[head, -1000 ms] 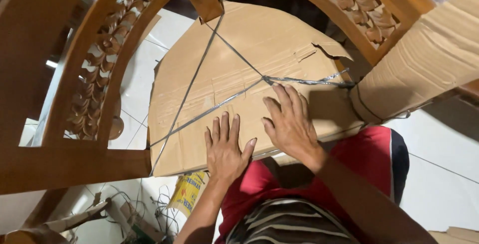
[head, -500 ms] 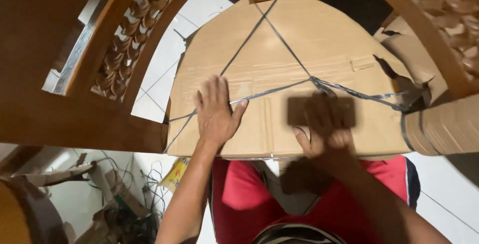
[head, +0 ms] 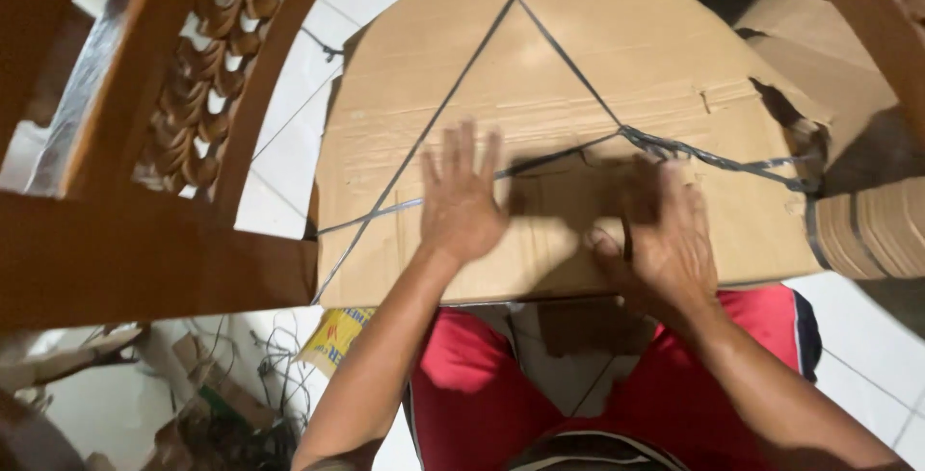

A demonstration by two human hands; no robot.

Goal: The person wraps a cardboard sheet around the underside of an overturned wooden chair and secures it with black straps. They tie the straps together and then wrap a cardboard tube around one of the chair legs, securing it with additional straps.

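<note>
A large piece of brown cardboard [head: 617,57] with a rounded far edge covers a chair seat in front of me, tied with crossing grey straps [head: 568,47]. My left hand [head: 461,203] lies flat on its near part, fingers spread, holding nothing. My right hand [head: 670,245] rests on the cardboard further right, blurred by motion. A darker brown rectangular patch [head: 568,192] sits by its fingers and thumb. I cannot tell if the hand grips it. The straps knot just above the right hand [head: 641,139].
A carved wooden chair frame [head: 193,124] stands at the left, with another wooden rail [head: 867,18] at the top right. A cardboard-wrapped leg or roll [head: 872,230] sticks out on the right. White floor tiles [head: 289,134], a yellow packet [head: 337,336] and tangled wires [head: 241,384] lie below.
The view has shifted, so the cardboard now fills more of the frame. My right hand has moved left and nearer along the cardboard, with the dark brown patch beside it. My left hand stays flat.
</note>
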